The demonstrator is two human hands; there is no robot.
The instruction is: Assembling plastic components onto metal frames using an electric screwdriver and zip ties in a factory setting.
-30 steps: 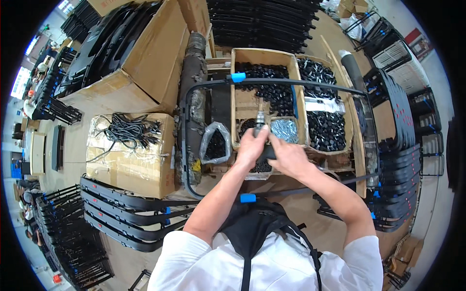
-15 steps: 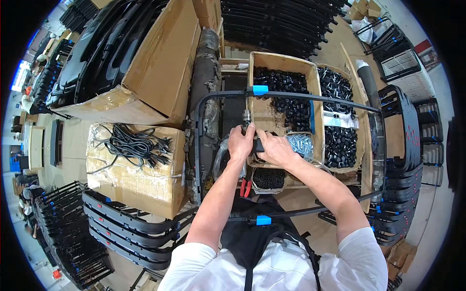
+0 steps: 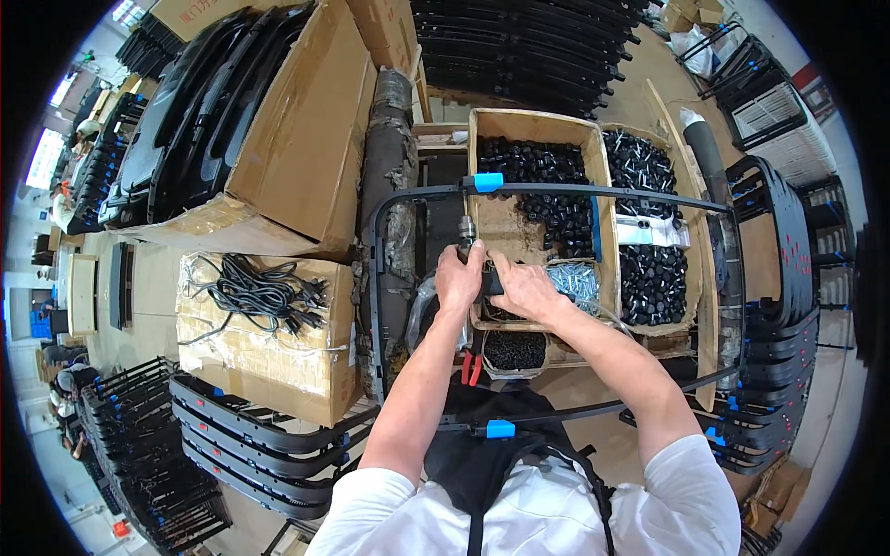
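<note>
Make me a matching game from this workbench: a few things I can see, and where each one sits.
Things:
1. coiled black cables
2. blue clip
3. red-handled pliers
4. power tool

Places:
A. on the frame's far bar
B. held in both hands
C. on the taped carton at left
D. below the hands, by the apron

Pairs: 1-C, 2-A, 3-D, 4-B

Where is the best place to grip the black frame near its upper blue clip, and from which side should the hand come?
Probably the straight top bar of the frame, right of the blue clip, from above. The bar there is thin, bare and lifted over the boxes; left of the clip, both hands crowd it.
</note>
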